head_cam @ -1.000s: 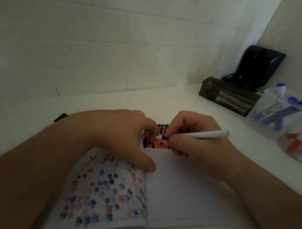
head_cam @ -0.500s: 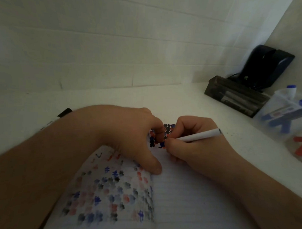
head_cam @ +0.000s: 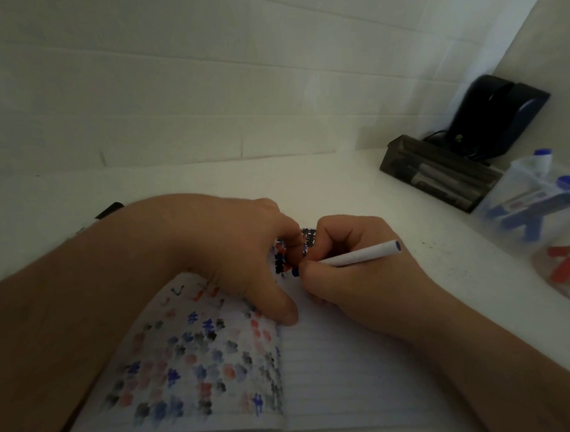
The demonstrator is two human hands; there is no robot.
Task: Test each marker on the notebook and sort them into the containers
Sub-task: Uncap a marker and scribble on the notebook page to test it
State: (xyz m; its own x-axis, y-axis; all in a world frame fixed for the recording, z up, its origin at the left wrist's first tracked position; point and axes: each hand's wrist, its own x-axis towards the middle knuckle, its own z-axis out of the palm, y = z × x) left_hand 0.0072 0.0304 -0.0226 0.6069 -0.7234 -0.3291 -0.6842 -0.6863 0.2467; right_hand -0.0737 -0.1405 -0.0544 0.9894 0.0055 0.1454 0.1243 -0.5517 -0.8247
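writing: none readable | right hand (head_cam: 349, 276) fingers clamped on marker (head_cam: 356, 255), tip on notebook (head_cam: 336, 379) at frame centre | left hand (head_cam: 243, 259) pressing page, fingers curled | view shifted; hands unmoved

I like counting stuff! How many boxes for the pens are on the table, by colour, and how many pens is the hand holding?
Dark containers: 1
Clear containers with blue-capped markers: 1
Clear containers with red pieces: 1
Markers held, in the right hand, a white marker with a blue end: 1
Total: 4
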